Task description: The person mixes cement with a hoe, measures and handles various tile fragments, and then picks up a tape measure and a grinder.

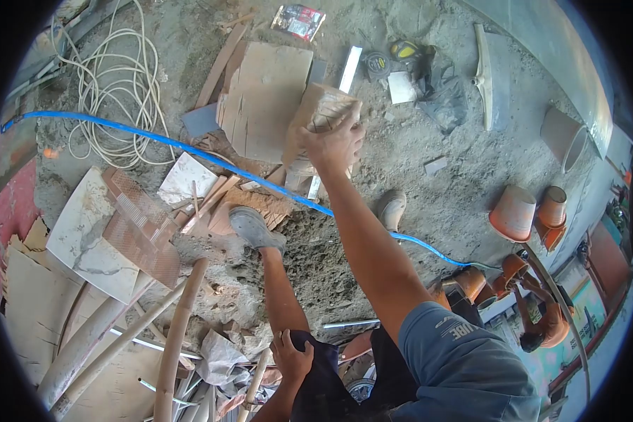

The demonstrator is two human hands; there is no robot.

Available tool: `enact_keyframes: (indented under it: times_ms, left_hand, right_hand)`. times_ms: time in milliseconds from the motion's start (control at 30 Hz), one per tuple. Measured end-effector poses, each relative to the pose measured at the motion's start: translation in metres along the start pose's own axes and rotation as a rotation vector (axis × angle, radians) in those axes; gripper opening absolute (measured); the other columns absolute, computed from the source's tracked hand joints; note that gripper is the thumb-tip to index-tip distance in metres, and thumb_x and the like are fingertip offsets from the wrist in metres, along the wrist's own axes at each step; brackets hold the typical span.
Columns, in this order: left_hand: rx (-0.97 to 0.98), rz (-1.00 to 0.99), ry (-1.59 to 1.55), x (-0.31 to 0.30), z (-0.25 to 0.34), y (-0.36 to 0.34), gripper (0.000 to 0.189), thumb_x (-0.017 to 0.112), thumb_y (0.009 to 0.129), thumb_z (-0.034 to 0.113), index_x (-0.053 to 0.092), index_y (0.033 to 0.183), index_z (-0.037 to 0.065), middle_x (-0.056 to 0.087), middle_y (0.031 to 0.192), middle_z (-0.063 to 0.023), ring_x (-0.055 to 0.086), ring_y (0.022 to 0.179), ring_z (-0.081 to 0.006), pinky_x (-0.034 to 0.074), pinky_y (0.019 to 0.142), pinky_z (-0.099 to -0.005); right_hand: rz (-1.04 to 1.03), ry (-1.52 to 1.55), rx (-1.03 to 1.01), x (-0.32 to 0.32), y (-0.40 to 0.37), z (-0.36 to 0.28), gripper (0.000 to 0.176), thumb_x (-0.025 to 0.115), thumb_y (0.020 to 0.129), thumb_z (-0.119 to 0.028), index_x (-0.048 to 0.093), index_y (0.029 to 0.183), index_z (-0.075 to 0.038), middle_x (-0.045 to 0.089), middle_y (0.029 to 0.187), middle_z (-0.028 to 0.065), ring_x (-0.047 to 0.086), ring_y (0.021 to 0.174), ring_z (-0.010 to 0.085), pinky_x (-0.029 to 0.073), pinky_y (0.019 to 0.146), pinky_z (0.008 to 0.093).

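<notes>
My right hand (334, 144) reaches out and grips a tan box-shaped block (315, 109) with a grooved side. The fingers wrap over its near side and the thumb lies to the left. Right behind the block, a broad flat brown board (264, 98) lies on the ground, its right edge overlapped by it. A white strip (349, 69) sticks out past the block's upper right. My left hand (292, 355) rests on my bent knee over dark shorts, its fingers lying over the kneecap with nothing in them.
A blue hose (169, 141) crosses the sandy ground near my feet. Coiled cable (116, 91), broken tiles (95, 239) and poles (179, 337) lie left. Right are a tape measure (404, 50), plastic bag (446, 102), squeegee-like tool (491, 77), orange pots (513, 214) and another person (545, 323).
</notes>
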State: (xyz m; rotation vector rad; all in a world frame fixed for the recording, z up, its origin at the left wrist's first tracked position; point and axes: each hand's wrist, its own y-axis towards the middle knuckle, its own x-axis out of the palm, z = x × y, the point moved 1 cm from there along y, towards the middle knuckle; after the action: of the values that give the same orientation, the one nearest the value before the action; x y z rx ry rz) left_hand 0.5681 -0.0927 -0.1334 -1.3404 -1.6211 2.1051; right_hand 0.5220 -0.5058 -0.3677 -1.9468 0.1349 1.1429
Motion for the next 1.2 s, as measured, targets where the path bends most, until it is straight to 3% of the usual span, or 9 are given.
enact_keyframes:
  times_ms: [233,300,400,433,633,733,1033,1167,1200]
  left_hand:
    - [0.002,0.0,-0.029,-0.003,-0.005,0.002,0.062,0.071,0.072,0.024,0.049,0.124,-0.001,0.046,0.126,-0.026,0.046,0.114,-0.0463,0.046,0.091,-0.0545]
    - [0.012,0.003,-0.031,-0.003,-0.007,0.002,0.062,0.071,0.072,0.024,0.049,0.124,-0.001,0.046,0.126,-0.026,0.046,0.114,-0.0462,0.046,0.09,-0.0545]
    - [-0.005,-0.013,-0.038,-0.007,-0.006,0.004,0.063,0.072,0.072,0.025,0.049,0.124,-0.001,0.047,0.125,-0.0259,0.046,0.115,-0.0455,0.045,0.092,-0.0538]
    - [-0.029,-0.026,-0.047,-0.009,-0.005,0.004,0.064,0.072,0.072,0.025,0.049,0.125,0.0,0.049,0.124,-0.0259,0.047,0.116,-0.0449,0.043,0.095,-0.0531]
    - [0.015,-0.02,-0.032,-0.006,-0.013,0.006,0.062,0.071,0.072,0.025,0.05,0.124,-0.002,0.048,0.124,-0.0269,0.046,0.113,-0.0464,0.044,0.093,-0.0549]
    - [0.01,-0.045,-0.019,-0.007,-0.016,0.006,0.062,0.072,0.072,0.025,0.049,0.124,0.0,0.049,0.124,-0.0269,0.046,0.117,-0.0445,0.04,0.098,-0.0538]
    - [0.03,0.002,-0.022,-0.007,-0.016,0.006,0.06,0.073,0.071,0.025,0.052,0.122,-0.001,0.051,0.123,-0.0251,0.048,0.113,-0.0434,0.041,0.095,-0.0525]
    - [0.03,0.017,-0.053,-0.011,-0.016,0.008,0.06,0.073,0.07,0.026,0.053,0.12,-0.001,0.051,0.12,-0.0232,0.049,0.109,-0.043,0.043,0.091,-0.0521]
    - [-0.002,0.04,-0.054,-0.014,-0.018,0.007,0.06,0.073,0.07,0.026,0.053,0.12,-0.001,0.051,0.12,-0.0232,0.049,0.109,-0.043,0.043,0.091,-0.0521]
  right_hand:
    - [-0.181,0.044,-0.06,0.031,-0.041,-0.091,0.119,0.081,0.063,-0.06,0.014,0.154,-0.02,0.027,0.144,0.0222,0.032,0.131,0.04,0.032,0.104,0.0514]
    - [-0.207,0.062,-0.211,0.041,-0.039,-0.084,0.113,0.073,0.069,-0.066,0.015,0.154,-0.019,0.025,0.146,0.0227,0.031,0.133,0.0407,0.03,0.103,0.0585]
    - [0.131,0.338,-0.207,0.059,0.007,-0.028,0.087,0.062,0.086,-0.056,0.03,0.145,-0.001,0.035,0.138,0.0296,0.037,0.128,0.0435,0.032,0.106,0.052]
    - [0.153,0.224,-0.12,0.057,0.022,-0.01,0.075,0.06,0.09,-0.048,0.035,0.14,0.002,0.039,0.134,0.0305,0.041,0.124,0.0435,0.034,0.106,0.0466]
    - [0.047,0.088,0.077,0.118,0.043,0.047,0.096,0.08,0.071,-0.04,0.028,0.143,-0.002,0.045,0.124,0.0218,0.043,0.12,0.0391,0.038,0.1,0.0458]
    - [0.125,0.201,-0.024,0.155,0.041,0.058,0.081,0.079,0.066,-0.027,0.039,0.132,-0.002,0.048,0.119,0.0214,0.046,0.118,0.0387,0.041,0.097,0.047]
    - [-0.1,0.067,-0.023,0.123,0.071,0.08,0.049,0.078,0.065,-0.038,0.065,0.095,0.0,0.07,0.088,0.019,0.068,0.085,0.0346,0.053,0.08,0.0423]
    - [0.09,0.446,-0.267,0.109,0.105,0.13,0.038,0.075,0.072,-0.027,0.065,0.097,0.0,0.07,0.082,0.0143,0.067,0.073,0.0255,0.052,0.069,0.0373]
    - [-0.07,0.748,-0.266,0.076,0.089,0.116,0.029,0.071,0.076,-0.017,0.063,0.097,0.001,0.068,0.078,0.0104,0.065,0.07,0.0187,0.051,0.065,0.0346]
